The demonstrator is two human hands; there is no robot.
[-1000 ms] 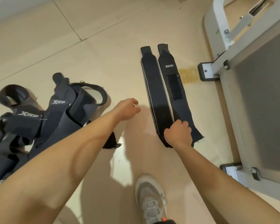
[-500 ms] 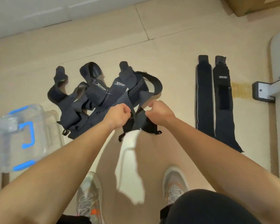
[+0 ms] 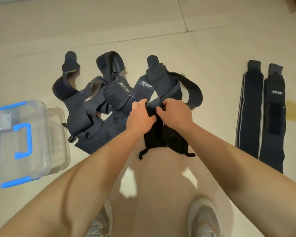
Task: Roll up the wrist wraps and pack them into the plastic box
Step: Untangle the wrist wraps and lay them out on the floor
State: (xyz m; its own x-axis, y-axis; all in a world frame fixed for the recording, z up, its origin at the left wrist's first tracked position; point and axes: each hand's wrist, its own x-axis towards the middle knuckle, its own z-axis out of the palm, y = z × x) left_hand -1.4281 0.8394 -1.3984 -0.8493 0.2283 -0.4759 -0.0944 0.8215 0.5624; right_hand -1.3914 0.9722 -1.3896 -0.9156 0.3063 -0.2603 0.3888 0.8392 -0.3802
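Black fabric wrist wrap [image 3: 154, 135], trailing on the floor [image 3: 212, 48], is pinched in curled fingers of left hand [image 3: 140, 117] and right hand [image 3: 175, 113]; rolling seems barely begun. Beyond lie a tangled pile of navy wraps [image 3: 109, 98], two flat navy wraps [image 3: 249, 113] rightward, and the clear blue-latched plastic box [image 3: 41, 142] leftward, and nothing looks packed.

Left hand [image 3: 141, 118] and right hand [image 3: 175, 113] side by side, fingers curled, both gripping black wrap [image 3: 155, 135] at near edge of tangled wrist wraps pile [image 3: 96, 103] on tiled floor [image 3: 212, 48]. Two flat wrist wraps [image 3: 249, 113] laid parallel, well right of pile. Clear plastic box [image 3: 55, 137], blue latches, just left of pile. Grey sneaker [image 3: 203, 218] at bottom edge.
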